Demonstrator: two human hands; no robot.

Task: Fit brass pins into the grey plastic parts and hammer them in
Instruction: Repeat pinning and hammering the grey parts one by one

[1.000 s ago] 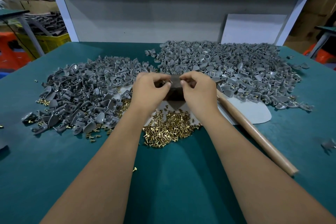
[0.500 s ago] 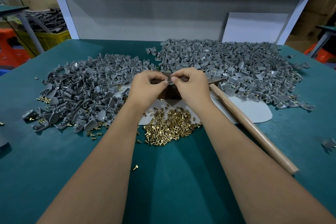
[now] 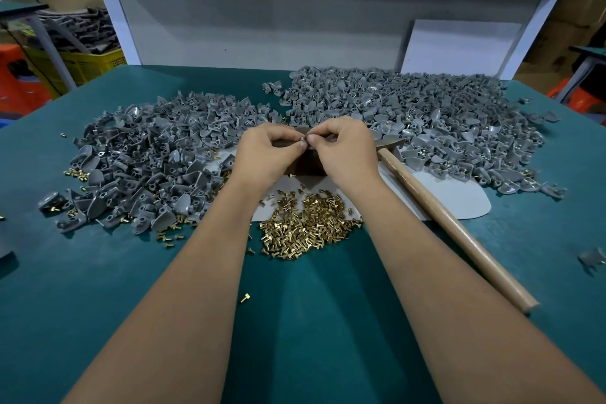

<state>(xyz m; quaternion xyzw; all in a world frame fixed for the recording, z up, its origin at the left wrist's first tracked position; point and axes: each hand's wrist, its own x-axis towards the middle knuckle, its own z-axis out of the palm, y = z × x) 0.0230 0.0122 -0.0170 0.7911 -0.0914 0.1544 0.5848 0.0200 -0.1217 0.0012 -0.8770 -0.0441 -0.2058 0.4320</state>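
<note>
My left hand (image 3: 267,154) and my right hand (image 3: 344,149) meet fingertip to fingertip above a dark block (image 3: 306,166) at the table's middle. Between the fingertips sits a small grey plastic part (image 3: 303,134), mostly hidden; a pin there cannot be made out. A heap of brass pins (image 3: 306,226) lies just in front of the hands. One pile of grey plastic parts (image 3: 147,161) spreads to the left, a larger pile (image 3: 426,121) to the right and behind. A hammer with a wooden handle (image 3: 452,229) lies to the right of my right forearm.
The table has a green mat (image 3: 311,321). A pale grey sheet (image 3: 455,197) lies under the right pile and the block. Loose pins (image 3: 245,298) are scattered on the mat. A stray grey part (image 3: 592,259) sits at the right edge. A white upright panel (image 3: 255,16) closes the back.
The hands drew closer together until the fingertips touch over the block. The piles, pins and hammer stayed put.
</note>
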